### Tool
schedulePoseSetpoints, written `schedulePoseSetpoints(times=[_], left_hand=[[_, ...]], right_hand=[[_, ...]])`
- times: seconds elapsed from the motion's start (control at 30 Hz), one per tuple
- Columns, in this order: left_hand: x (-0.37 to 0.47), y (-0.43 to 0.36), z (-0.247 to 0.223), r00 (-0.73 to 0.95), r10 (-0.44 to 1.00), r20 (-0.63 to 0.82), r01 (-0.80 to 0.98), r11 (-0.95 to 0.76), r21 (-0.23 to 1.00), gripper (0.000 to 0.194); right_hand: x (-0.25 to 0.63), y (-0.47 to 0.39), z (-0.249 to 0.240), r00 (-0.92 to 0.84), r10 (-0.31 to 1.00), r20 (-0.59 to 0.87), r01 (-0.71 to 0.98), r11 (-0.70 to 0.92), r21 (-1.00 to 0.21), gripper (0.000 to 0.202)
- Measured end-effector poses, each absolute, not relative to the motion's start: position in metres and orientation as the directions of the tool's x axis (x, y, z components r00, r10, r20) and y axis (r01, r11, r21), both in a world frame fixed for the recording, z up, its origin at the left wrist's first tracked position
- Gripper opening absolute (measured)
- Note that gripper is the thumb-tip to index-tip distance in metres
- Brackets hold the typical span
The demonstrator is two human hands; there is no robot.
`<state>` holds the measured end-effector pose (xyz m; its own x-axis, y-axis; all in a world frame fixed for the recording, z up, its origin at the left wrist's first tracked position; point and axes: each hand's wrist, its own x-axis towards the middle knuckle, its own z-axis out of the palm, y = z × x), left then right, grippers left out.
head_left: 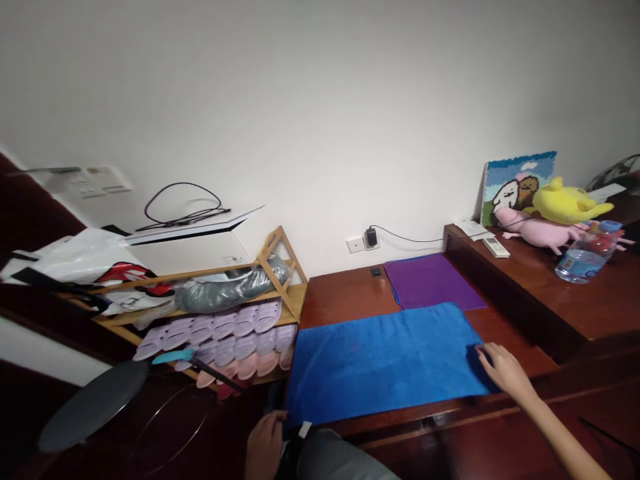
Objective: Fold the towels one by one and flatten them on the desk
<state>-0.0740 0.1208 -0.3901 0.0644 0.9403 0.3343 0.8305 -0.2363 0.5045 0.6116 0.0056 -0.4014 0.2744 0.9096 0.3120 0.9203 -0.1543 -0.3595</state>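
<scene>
A blue cloth (385,363) lies spread flat along the front of the reddish-brown wooden desk. My right hand (503,367) rests at its right edge, thumb and fingers apart, fingertips touching the cloth. My left hand (265,443) is low at the cloth's front left corner, with its fingers bent and dim; whether they grip the corner is unclear. Close by, a small white tag (305,429) shows at the cloth's front edge. Behind the blue cloth, a purple cloth (433,281) lies on the desk, with a bit of blue showing under its left side.
Left of the desk stands a wooden rack (295,303) of lilac and pink slippers, with a white box (193,252) on top. A round grey stool seat (95,403) is nearby. The raised right section holds a water bottle (583,260), plush toys (540,230) and a remote (496,247).
</scene>
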Motion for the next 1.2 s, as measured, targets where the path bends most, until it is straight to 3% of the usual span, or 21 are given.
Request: schedulePoseSetpoints(times=[0.1,0.17,0.3,0.43,0.57,0.7,0.83,0.97,1.07,1.2], left_hand=[[-0.063,0.133,-0.389,0.191,0.893,0.407,0.892,-0.331,0.308,0.043],[-0.050,0.144,-0.390,0.314,0.874,0.372,0.886,-0.410,0.215,0.049],[-0.036,0.158,-0.402,0.409,0.888,0.211,0.893,-0.437,0.105,0.054],[-0.041,0.153,-0.413,0.401,0.905,0.139,0.911,-0.410,0.042,0.055],[-0.047,0.145,-0.406,0.422,0.894,0.151,0.903,-0.430,0.021,0.053],[-0.033,0.160,-0.390,0.374,0.900,0.225,0.918,-0.394,0.052,0.050],[0.005,0.205,-0.382,0.396,0.873,0.285,0.895,-0.437,0.093,0.049],[0.036,0.252,-0.388,0.391,0.893,0.224,0.901,-0.421,0.107,0.050],[0.038,0.273,-0.399,0.315,0.934,0.166,0.937,-0.334,0.098,0.052],[0.027,0.284,-0.415,0.234,0.950,0.206,0.962,-0.257,0.090,0.057]], right_hand=[[0.600,0.056,-0.402,0.233,0.930,0.283,0.930,-0.128,-0.345,0.060],[0.596,0.078,-0.409,0.230,0.953,0.198,0.939,-0.163,-0.304,0.064],[0.608,0.087,-0.433,0.248,0.966,0.072,0.948,-0.226,-0.225,0.067],[0.626,0.080,-0.449,0.254,0.962,0.099,0.955,-0.233,-0.182,0.068],[0.604,0.091,-0.445,0.237,0.935,0.263,0.967,-0.199,-0.161,0.066],[0.507,0.134,-0.421,0.074,0.933,0.352,0.970,0.015,-0.244,0.065],[0.369,0.191,-0.392,-0.124,0.966,0.228,0.912,0.201,-0.357,0.066],[0.276,0.229,-0.387,-0.235,0.969,0.078,0.876,0.246,-0.414,0.067],[0.268,0.239,-0.398,-0.243,0.966,0.088,0.876,0.257,-0.407,0.068],[0.342,0.228,-0.414,-0.113,0.991,0.076,0.936,0.132,-0.326,0.070]])
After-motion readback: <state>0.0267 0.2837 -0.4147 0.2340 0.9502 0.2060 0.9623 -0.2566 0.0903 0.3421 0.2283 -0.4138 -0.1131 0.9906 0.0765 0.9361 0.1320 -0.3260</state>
